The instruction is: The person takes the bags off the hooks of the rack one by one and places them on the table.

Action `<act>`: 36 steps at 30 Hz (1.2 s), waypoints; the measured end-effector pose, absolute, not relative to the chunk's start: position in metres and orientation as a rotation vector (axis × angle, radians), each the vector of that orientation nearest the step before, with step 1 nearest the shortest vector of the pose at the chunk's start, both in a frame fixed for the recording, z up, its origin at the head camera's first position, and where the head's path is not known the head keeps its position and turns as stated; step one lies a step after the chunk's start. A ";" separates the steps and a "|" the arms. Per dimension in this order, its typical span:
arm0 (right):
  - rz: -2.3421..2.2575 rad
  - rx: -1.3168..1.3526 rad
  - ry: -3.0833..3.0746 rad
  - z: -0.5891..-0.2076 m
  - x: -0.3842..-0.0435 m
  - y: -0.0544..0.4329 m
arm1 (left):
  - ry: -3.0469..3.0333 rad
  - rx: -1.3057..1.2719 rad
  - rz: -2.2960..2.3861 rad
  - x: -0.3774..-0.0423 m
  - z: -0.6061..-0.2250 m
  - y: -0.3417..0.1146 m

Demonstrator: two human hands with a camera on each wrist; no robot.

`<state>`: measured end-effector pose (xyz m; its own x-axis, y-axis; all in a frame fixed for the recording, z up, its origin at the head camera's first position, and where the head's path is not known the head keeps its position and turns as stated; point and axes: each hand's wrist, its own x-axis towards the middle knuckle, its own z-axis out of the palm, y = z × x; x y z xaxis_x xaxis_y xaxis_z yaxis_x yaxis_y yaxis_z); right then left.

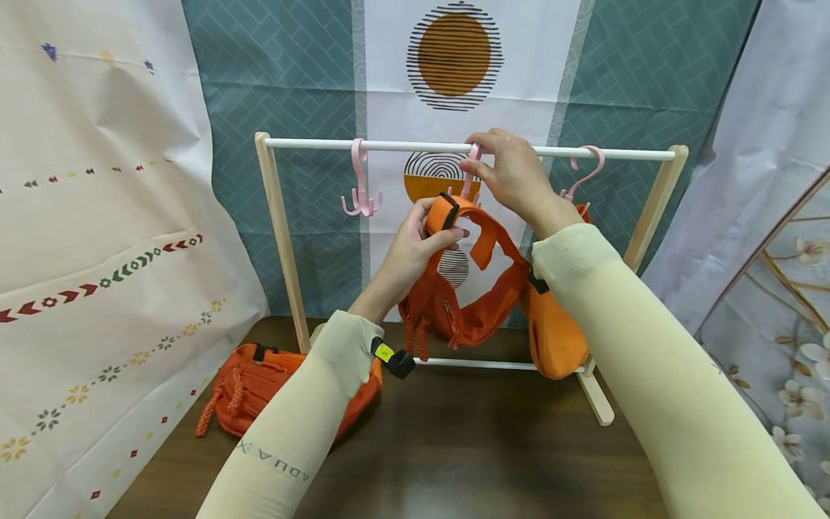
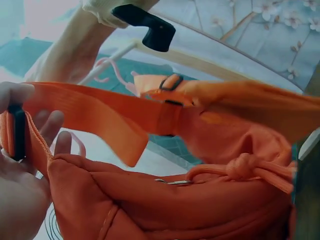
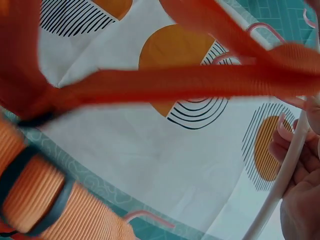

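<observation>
My left hand grips the orange strap of a red-orange crossbody bag near its black buckle. The strap's upper loop is at the prongs of the middle pink hook, and the bag's body hangs below with braided zipper pulls. At the white rail, my right hand pinches the top of that hook between thumb and fingers. In the left wrist view the strap stretches from my left hand toward the right. Part of the hook's prongs is hidden behind the strap.
A bare pink hook hangs left on the rail. On the right pink hook hangs another orange bag, partly behind my right forearm. A third bag lies on the dark table. Wooden posts hold the rail.
</observation>
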<state>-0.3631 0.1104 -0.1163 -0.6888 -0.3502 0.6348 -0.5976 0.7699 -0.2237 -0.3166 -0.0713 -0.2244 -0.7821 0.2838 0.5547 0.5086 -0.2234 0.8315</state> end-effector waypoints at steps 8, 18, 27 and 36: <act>0.566 0.703 -2.392 -0.116 -0.364 0.111 | -1.970 -0.954 -2.081 -0.301 -0.249 -0.088; 0.574 0.702 -2.408 -0.116 -0.363 0.113 | -2.026 -0.929 -2.096 -0.295 -0.261 -0.098; 0.577 0.735 -2.436 -0.113 -0.359 0.114 | -2.039 -0.942 -2.088 -0.293 -0.263 -0.104; 0.949 0.814 -2.055 -0.166 -0.315 0.142 | -2.000 -0.931 -2.128 -0.285 -0.262 -0.117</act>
<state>-0.3146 0.1415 -0.1655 -0.5418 -0.2385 0.8059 -0.7682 0.5297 -0.3596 -0.2845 -0.1167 -0.2617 -0.8129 0.3427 0.4710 0.4488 -0.1469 0.8815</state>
